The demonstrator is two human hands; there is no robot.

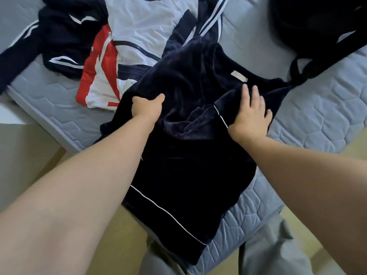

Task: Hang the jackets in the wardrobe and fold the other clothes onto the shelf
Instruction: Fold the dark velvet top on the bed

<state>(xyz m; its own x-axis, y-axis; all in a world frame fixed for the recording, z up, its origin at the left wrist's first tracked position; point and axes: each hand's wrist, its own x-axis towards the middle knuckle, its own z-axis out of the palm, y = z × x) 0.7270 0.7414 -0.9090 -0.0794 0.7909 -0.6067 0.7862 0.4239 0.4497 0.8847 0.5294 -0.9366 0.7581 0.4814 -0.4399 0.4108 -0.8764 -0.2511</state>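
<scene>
navy velvet garment [184,175] lies on the mattress [309,124]; your left hand [147,108] grips its fabric, your right hand [250,114] presses flat, fingers straight.

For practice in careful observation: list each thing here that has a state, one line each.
left hand, gripping the navy garment.
right hand, fingers straight, pressing the navy garment.
navy garment, crumpled, hanging over the mattress edge.
white and red jacket, unfolded, spread on the mattress.
black bag, lying on the mattress.

2 hands [148,109] [250,112] | 1 velvet garment [184,155] | 2 jackets [139,36] [65,36] | 1 bag [317,26] | 1 mattress [317,120]
</scene>
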